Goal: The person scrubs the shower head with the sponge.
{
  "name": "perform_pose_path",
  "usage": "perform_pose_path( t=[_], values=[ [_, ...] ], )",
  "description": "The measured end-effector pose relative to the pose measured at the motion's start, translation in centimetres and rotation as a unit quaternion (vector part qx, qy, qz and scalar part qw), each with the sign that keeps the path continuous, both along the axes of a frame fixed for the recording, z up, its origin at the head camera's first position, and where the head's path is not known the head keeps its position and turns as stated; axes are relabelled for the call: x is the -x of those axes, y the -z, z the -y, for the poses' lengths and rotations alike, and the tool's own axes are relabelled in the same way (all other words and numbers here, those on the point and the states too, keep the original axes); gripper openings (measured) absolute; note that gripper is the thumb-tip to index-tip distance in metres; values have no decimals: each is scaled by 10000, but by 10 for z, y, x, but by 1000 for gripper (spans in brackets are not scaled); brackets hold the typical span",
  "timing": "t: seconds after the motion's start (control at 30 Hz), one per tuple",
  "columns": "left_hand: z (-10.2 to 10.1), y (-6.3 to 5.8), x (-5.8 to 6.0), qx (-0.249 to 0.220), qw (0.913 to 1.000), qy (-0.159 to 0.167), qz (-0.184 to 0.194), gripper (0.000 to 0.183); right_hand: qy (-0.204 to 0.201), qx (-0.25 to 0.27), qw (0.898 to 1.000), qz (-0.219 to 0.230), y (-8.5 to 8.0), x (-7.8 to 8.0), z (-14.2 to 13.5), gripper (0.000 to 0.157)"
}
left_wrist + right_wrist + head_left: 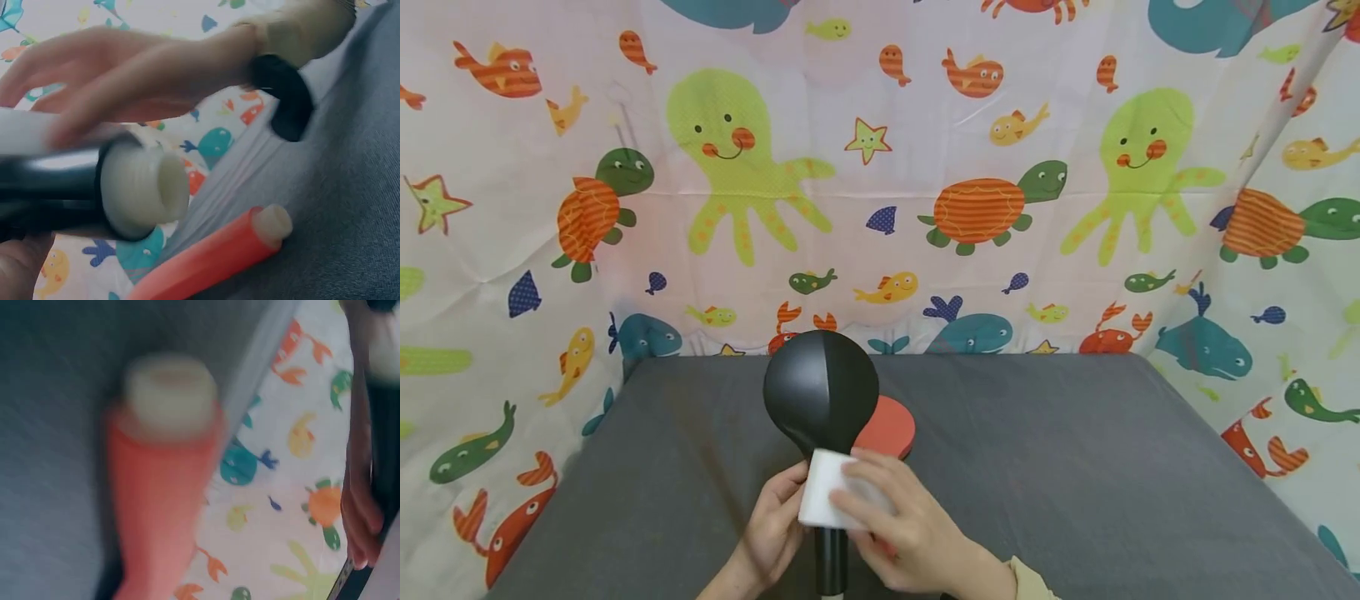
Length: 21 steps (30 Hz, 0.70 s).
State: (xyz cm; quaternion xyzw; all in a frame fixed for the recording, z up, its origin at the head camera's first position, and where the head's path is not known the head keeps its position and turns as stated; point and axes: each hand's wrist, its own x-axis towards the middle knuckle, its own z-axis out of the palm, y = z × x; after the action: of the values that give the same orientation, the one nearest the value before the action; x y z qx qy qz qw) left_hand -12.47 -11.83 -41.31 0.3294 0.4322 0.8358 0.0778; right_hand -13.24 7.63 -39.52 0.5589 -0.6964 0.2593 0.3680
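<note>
My left hand (777, 518) grips a black paddle (820, 387) near its neck. The paddle has a rounded head pointing up and a black handle. In the left wrist view its cream threaded end (150, 184) shows a hollow opening. Against the front of the paddle's neck, my right hand (917, 525) holds a white block (831, 492), perhaps a sponge; its fingers are blurred. Behind the hands a red paddle (887, 427) lies on the table, partly covered in the head view. Both wrist views show its red handle (165, 487) with a cream end.
A grey cloth (1075, 467) covers the table. Around its back and sides hangs a white curtain (865, 233) printed with sea animals. A black band (284, 94) is on the right wrist, below a pale sleeve (1030, 581).
</note>
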Motion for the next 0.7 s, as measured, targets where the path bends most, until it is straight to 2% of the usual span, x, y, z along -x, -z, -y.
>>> perform_pose_path(
  t=[0.1,0.2,0.33,0.43,0.53,0.6,0.7],
  values=[
    [-2,0,-2,150,9999,-3,6,40,270,522,9974,412,-7,8,2,38],
    [-2,-1,-2,166,9998,-72,57,40,309,499,9963,622,-6,4,2,39],
    [2,-4,0,-200,9993,-34,304,40,-146,-128,9998,74,6,-9,-2,39],
    [5,-7,3,-487,9970,-36,595,39,-452,-865,9944,-396,13,-18,-7,39],
    [6,-10,3,-565,9961,-29,673,40,-700,-1147,9902,-380,13,-17,-11,41],
    [5,-10,2,-445,9969,-68,645,40,-742,-822,9928,-447,8,-10,-10,36],
    [3,-10,-1,-222,9981,-110,555,40,-689,100,9975,-148,0,4,-4,34]
  ],
)
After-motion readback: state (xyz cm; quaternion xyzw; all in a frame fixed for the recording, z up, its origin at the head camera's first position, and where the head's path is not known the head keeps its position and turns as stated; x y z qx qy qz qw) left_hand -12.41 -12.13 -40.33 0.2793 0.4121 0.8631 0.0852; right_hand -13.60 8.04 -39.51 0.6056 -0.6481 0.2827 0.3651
